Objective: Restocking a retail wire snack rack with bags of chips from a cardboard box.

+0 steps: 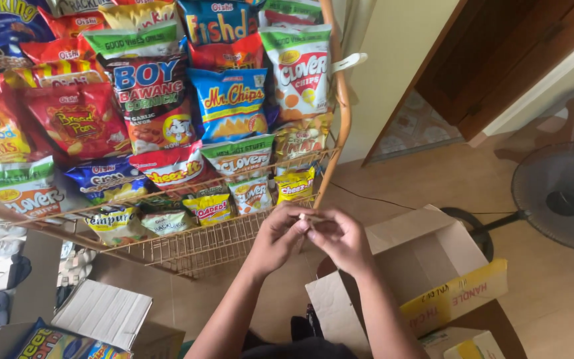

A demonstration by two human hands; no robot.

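At the far left, a wire display rack (187, 246) stood packed with snack bags (154, 100), red, blue, green and yellow, overlapping in tiers so that each front faced outward where it could be seen; smaller yellow and white packets (250, 196) hung along the lower tier, just above the rack's bare bottom shelf. Below that, near the bottom-left corner, a small carton (104, 311) lay with its flaps folded back, and a colourful bag (48, 344) showed beside it. Moving toward the middle, the left hand (277, 236) was raised in front of the rack's lower edge, its fingers curled in and pinched on a small pale object (312, 218), too small and too covered to name. The right hand (343, 240) met it from the other side, fingers likewise bent and closed on the same piece, so that the two hands touched at the fingertips; the grip looked like one meant for working something tiny between both thumbs. The object sat there between them, just beside the rack's rounded corner post (340, 100) and above an open cardboard box (426, 279), whose flaps stood wide and whose inside appeared mostly bare. To the right of the box, a dark cable (380, 198) ran across the tan floor (553, 292), and at the far right stood a floor fan (563, 199) on its round base, below a dark wooden door (499, 53).
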